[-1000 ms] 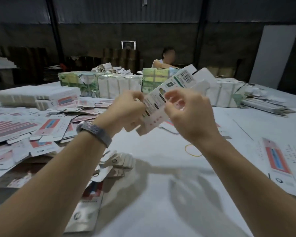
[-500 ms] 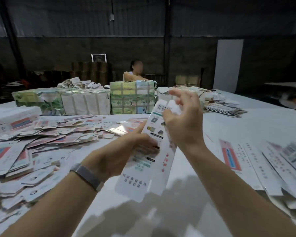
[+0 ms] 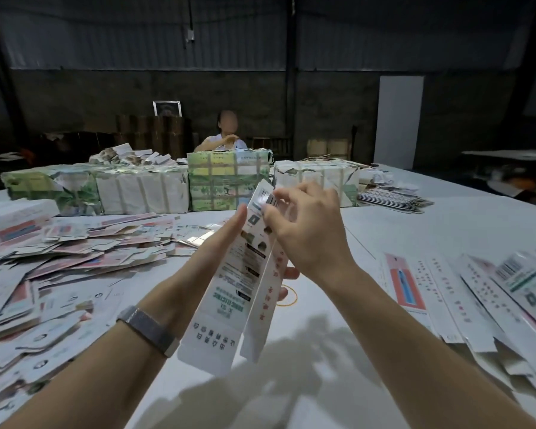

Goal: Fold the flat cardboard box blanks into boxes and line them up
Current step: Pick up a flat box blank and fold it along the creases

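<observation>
The person holds one box blank [image 3: 245, 274] upright above the worktop [image 3: 399, 230], already opened partly into a long sleeve. The left hand [image 3: 220, 243] supports it from behind: the palm lies along its left side and fingertips show past the right edge, so it seems wrapped around the sleeve to keep it steady. The right hand [image 3: 304, 227] pinches the top end with curled fingers, probably to fold the end flap in. Loose flat blanks [image 3: 75, 267] lie heaped at the left, within easy reach. At the right, finished boxes [image 3: 477, 292] lie side by side in a row.
</observation>
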A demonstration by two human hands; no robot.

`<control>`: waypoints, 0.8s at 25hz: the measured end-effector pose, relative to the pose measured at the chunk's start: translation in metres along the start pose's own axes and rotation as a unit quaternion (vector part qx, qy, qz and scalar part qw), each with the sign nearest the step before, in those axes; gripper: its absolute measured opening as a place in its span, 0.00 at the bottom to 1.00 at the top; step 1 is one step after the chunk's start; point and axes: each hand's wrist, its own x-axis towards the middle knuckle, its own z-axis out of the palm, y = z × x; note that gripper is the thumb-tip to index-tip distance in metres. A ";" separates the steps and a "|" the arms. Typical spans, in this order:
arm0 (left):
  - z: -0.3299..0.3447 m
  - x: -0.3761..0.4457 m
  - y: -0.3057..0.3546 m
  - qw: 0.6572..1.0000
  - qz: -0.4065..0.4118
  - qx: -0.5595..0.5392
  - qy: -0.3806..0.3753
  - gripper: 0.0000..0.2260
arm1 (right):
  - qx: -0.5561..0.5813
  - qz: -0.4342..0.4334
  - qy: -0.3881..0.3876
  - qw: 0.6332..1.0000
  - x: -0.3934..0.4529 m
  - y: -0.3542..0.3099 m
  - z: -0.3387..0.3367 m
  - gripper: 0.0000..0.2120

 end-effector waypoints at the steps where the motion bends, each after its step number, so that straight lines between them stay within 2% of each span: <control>1: -0.004 -0.001 -0.004 1.000 0.001 0.008 0.000 0.24 | 0.005 0.006 -0.007 1.000 0.001 0.001 -0.001 0.19; 3: -0.008 -0.006 -0.007 0.999 0.010 0.028 -0.023 0.27 | -0.013 0.021 -0.014 1.000 0.003 0.002 -0.006 0.18; 5: -0.006 -0.002 -0.005 0.997 0.014 0.047 -0.052 0.36 | -0.058 0.035 -0.041 0.997 0.007 0.004 -0.013 0.19; 8: 0.002 0.006 0.004 0.986 0.055 0.159 0.002 0.73 | -0.039 0.046 -0.126 0.990 0.011 0.008 -0.024 0.24; 9: 0.001 0.011 0.003 0.981 0.085 0.175 0.004 0.75 | -0.027 0.055 -0.151 0.987 0.012 0.009 -0.028 0.24; 11: -0.002 0.018 -0.002 0.977 0.105 0.185 -0.020 0.59 | -0.031 0.065 -0.176 0.982 0.013 0.010 -0.032 0.24; 12: -0.004 0.019 -0.005 0.978 0.102 0.181 -0.022 0.54 | -0.030 0.064 -0.182 0.981 0.013 0.009 -0.033 0.24; 15: -0.016 0.020 -0.013 0.995 -0.004 0.079 -0.067 0.58 | 0.046 0.066 -0.195 0.977 0.012 0.008 -0.032 0.24; 17: -0.020 0.018 -0.013 0.995 -0.035 0.049 -0.079 0.56 | 0.098 0.058 -0.192 0.975 0.013 0.006 -0.035 0.24; 18: -0.020 0.018 -0.013 0.996 -0.028 0.037 -0.077 0.54 | 0.119 0.047 -0.188 0.974 0.014 0.006 -0.036 0.24; 20: -0.018 0.009 -0.014 0.998 0.012 0.011 -0.058 0.41 | 0.168 0.024 -0.171 0.971 0.015 0.006 -0.037 0.21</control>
